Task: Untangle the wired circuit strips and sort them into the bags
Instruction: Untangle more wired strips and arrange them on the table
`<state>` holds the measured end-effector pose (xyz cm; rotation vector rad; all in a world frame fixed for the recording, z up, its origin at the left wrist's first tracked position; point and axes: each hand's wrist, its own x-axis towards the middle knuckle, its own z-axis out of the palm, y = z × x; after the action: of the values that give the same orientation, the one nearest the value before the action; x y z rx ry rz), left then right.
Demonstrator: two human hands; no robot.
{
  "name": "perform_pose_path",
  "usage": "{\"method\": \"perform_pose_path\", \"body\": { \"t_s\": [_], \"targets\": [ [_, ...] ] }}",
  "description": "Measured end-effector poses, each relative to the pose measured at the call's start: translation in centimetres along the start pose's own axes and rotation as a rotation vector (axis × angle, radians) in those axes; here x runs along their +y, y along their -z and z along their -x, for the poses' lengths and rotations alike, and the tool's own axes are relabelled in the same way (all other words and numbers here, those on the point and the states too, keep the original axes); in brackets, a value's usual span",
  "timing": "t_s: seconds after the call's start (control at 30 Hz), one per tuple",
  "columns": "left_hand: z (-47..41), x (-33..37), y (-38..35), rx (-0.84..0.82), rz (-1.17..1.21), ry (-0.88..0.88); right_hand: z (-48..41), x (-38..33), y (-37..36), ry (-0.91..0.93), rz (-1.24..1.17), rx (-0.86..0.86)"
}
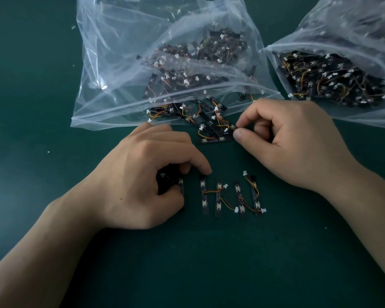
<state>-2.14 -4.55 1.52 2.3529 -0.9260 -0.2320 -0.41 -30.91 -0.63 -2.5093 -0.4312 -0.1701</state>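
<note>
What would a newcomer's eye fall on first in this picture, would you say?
Two clear bags stuffed with black wired strips fill the top: the centre bag and the right bag. At the centre bag's mouth the right hand pinches a strip in a spilled tangle; nearer, a neat row of strips lies beside the left hand.
</note>
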Motion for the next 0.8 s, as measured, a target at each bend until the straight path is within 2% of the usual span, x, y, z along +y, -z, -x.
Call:
{"method": "perform_pose_path", "body": {
  "t_s": [0.63, 0.8],
  "targets": [
    [0.08, -0.1, 0.02, 0.058, 0.115, -0.004, -0.06, 0.28, -0.07, 0.006, -0.001, 0.001],
    [-0.02, -0.13, -0.58, 0.076, 0.016, -0.017, -0.01, 0.24, -0.13, 0.015, 0.0, 0.004]
  ]
}}
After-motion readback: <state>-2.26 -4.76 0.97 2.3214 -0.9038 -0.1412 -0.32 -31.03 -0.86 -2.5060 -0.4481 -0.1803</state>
